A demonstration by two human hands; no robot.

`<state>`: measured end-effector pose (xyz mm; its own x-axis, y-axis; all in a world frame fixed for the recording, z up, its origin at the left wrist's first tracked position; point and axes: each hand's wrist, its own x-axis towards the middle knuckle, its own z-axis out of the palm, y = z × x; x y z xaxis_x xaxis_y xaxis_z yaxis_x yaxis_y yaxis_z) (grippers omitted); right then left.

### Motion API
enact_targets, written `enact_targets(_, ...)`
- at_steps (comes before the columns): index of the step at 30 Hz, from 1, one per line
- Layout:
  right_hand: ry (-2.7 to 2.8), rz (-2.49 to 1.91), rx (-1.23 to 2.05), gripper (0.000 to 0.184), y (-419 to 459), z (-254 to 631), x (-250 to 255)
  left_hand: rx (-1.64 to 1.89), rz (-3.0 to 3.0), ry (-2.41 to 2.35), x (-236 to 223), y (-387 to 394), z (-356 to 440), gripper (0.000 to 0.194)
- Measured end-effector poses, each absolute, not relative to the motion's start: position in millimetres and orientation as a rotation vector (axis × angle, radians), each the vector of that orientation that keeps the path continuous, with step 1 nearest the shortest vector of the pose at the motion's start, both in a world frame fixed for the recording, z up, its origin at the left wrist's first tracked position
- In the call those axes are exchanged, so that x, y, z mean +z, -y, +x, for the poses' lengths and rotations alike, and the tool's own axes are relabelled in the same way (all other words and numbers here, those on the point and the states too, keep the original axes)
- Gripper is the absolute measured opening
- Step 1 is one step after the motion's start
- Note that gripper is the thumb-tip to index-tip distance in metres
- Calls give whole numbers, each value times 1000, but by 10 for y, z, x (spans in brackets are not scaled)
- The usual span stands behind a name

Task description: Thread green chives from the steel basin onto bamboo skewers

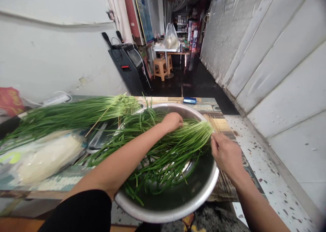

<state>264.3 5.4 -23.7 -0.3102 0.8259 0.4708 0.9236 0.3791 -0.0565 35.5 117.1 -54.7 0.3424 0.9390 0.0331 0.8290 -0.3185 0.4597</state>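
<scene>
A big metal basin (163, 213) sits at the near table edge, with dark water in it and a heap of long green chives (165, 150) lying across it. My left hand (171, 121) is closed on the chives near the basin's far side. My right hand (225, 152) pinches the cut ends of the chives at the basin's right rim, fingers closed. A bundle of bamboo skewers (219, 123) lies on the table just beyond my right hand.
A second long bunch of chives (66, 114) lies across the table at left, over a metal tray (98, 140). A plastic bag of pale food (43, 160) is at near left. A blue phone (189, 100) rests at the far edge. The corridor floor runs ahead.
</scene>
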Motion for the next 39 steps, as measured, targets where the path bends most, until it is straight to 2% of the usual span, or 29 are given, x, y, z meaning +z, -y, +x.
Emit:
enact_targets(10,2226,-1518,-309,26,-55,2649,-241,688,2272,-1588,-390,-1048,425,21)
enact_targets(17,2228,-1544,-279,27,-52,2639,-227,995,1582,-1313,-336,-1004,572,22)
enact_targets(22,2230,-1532,-283,27,-55,2639,-220,835,1574,-1356,-286,-965,598,25)
enact_targets(25,2236,-1539,-282,27,-55,2641,-221,766,1672,-1487,-232,-962,515,16)
enact_targets(29,2235,-1550,-279,27,-53,2635,-218,846,1815,-1506,-162,-959,475,14)
enact_targets(39,2228,-1559,-271,26,-53,2634,-218,947,1719,-1387,-195,-921,555,17)
